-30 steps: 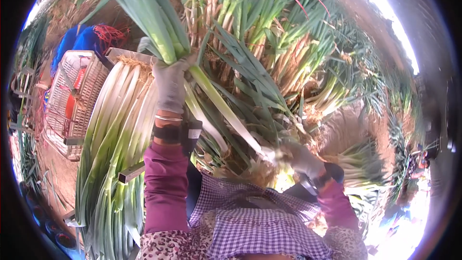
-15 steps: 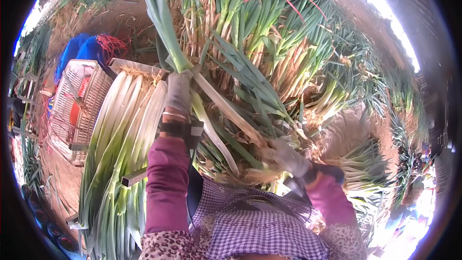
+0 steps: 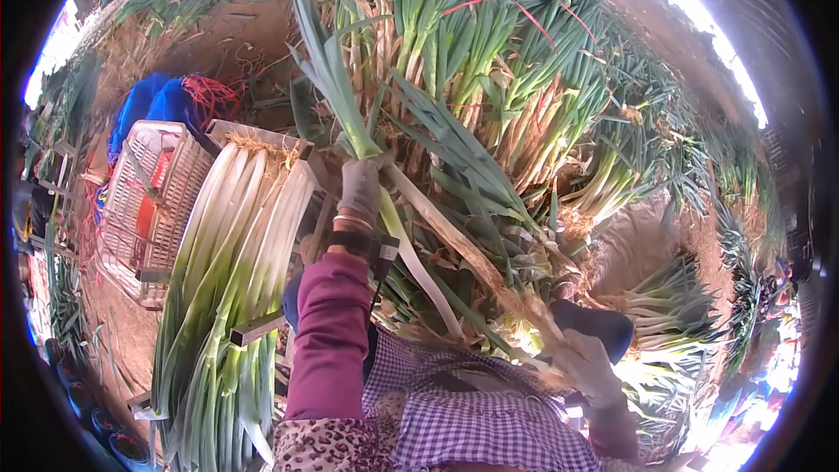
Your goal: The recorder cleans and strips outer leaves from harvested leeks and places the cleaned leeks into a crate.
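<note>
My gloved left hand point(image 3: 359, 188) is closed around a leek-like green onion point(image 3: 354, 127), its leaves pointing up and away. Below the fist, a clean white stalk point(image 3: 419, 271) slants down toward my lap. Beside it runs a brownish outer layer point(image 3: 459, 240), stretched from near the left fist to the lower right. My gloved right hand point(image 3: 587, 369) grips the frayed, dry lower end of that layer near my right thigh; its fingers are partly blurred. To the left, a row of clean white green onions point(image 3: 232, 227) rests on a metal rack point(image 3: 258, 329), roots away from me.
A white plastic basket point(image 3: 149, 227) with red things inside stands at the left, near a blue bag point(image 3: 156, 105) and red strings point(image 3: 212, 96). Unpeeled green onion bundles point(image 3: 489, 61) fill the far side. More green onions point(image 3: 669, 323) lie to the right. Peelings surround my knees.
My right hand has moved down and to the right, drawing the brownish layer farther from the white stalk. My left hand, with the green onion, now appears slightly lower and farther right.
</note>
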Demonstrator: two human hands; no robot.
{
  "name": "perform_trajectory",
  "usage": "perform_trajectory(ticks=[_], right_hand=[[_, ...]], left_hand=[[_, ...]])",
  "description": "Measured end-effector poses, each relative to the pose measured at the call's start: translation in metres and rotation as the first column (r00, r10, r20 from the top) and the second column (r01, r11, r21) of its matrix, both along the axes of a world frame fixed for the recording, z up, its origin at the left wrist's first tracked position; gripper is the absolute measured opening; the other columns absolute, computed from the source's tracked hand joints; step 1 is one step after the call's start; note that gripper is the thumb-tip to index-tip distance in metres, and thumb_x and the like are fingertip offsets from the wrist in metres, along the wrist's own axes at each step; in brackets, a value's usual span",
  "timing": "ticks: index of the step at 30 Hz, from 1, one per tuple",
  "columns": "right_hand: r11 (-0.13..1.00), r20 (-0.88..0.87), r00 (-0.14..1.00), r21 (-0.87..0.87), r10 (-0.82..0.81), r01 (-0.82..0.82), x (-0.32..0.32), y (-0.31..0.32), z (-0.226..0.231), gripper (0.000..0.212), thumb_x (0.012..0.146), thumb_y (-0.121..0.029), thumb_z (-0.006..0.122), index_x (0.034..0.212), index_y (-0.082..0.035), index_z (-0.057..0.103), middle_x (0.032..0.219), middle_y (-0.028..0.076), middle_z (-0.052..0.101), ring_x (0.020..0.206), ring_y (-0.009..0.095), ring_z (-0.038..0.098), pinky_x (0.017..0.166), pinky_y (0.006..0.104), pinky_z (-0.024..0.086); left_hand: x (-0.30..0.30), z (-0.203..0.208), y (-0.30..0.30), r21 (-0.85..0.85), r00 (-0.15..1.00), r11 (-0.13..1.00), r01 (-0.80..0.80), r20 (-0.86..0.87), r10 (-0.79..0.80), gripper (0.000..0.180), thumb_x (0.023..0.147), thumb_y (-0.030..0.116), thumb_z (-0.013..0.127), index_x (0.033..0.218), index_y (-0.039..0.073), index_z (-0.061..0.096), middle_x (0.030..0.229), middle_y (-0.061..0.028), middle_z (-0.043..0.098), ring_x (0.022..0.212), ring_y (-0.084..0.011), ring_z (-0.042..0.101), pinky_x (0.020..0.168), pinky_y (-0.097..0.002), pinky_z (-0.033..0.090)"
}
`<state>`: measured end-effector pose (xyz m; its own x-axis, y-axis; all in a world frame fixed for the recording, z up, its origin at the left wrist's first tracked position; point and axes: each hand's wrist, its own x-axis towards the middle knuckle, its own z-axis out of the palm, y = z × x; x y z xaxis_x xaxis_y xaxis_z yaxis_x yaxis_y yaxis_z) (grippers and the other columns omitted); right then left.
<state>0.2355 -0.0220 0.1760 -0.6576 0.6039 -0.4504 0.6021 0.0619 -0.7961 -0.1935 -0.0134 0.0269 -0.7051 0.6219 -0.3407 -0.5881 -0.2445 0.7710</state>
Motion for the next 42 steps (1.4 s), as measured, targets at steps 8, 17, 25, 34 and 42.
perform_trajectory(ticks=[8,17,25,34,42], right_hand=[[0.42,0.202,0.979,0.889,-0.005,-0.182,-0.042,0.062,-0.03,0.033,0.082,-0.017,0.067,0.112,-0.007,0.062,0.103,0.013,0.063,0.094,0.028,0.062,0.08,0.0386,0.05],[0.777,-0.272,0.952,0.626,0.143,0.062,-0.184,0.095,-0.055,0.031,0.08,-0.02,0.073,0.108,-0.012,0.064,0.1,0.011,0.065,0.088,0.032,0.064,0.076,0.0391,0.051],[0.467,-0.173,0.983,0.866,-0.054,0.178,-0.234,0.09,-0.078,0.023,0.095,-0.028,0.055,0.097,-0.006,0.062,0.087,0.017,0.065,0.075,0.035,0.064,0.064,0.0421,0.05],[0.852,0.057,0.977,0.481,0.207,-0.208,-0.223,0.149,-0.112,0.023,0.095,-0.024,0.056,0.095,-0.004,0.067,0.081,0.008,0.066,0.065,0.022,0.06,0.066,0.031,0.05],[0.772,-0.349,0.937,0.589,-0.024,0.24,-0.205,0.072,-0.071,0.018,0.091,-0.018,0.064,0.096,-0.001,0.067,0.077,0.008,0.065,0.073,0.016,0.062,0.069,0.0279,0.049]], left_hand=[[0.004,0.018,0.014,-0.074,0.986,0.988,-0.132,-0.11,0.123,0.012,0.082,0.009,0.071,0.083,0.003,0.06,0.069,-0.004,0.056,0.051,-0.0154,0.053,0.045,-0.0283,0.045],[0.013,0.027,-0.011,0.207,0.994,0.978,-0.032,-0.099,0.053,0.011,0.085,0.006,0.067,0.082,0.007,0.056,0.067,0.0013,0.05,0.055,-0.0106,0.049,0.049,-0.0258,0.041],[0.038,0.061,-0.01,0.249,0.991,0.961,-0.116,0.098,0.094,0.011,0.086,0.006,0.066,0.085,0.006,0.055,0.068,0.0006,0.049,0.056,-0.0118,0.046,0.053,-0.0273,0.039],[0.038,0.076,-0.012,0.334,0.995,0.937,0.103,-0.045,-0.094,0.009,0.087,0.002,0.064,0.085,0.005,0.055,0.068,0.0003,0.049,0.057,-0.0102,0.046,0.052,-0.0265,0.038],[0.03,0.053,-0.007,0.475,0.981,0.86,0.188,-0.047,-0.189,0.01,0.088,0.001,0.061,0.096,0.005,0.056,0.077,-0.0038,0.055,0.058,-0.0102,0.046,0.053,-0.0247,0.037]])
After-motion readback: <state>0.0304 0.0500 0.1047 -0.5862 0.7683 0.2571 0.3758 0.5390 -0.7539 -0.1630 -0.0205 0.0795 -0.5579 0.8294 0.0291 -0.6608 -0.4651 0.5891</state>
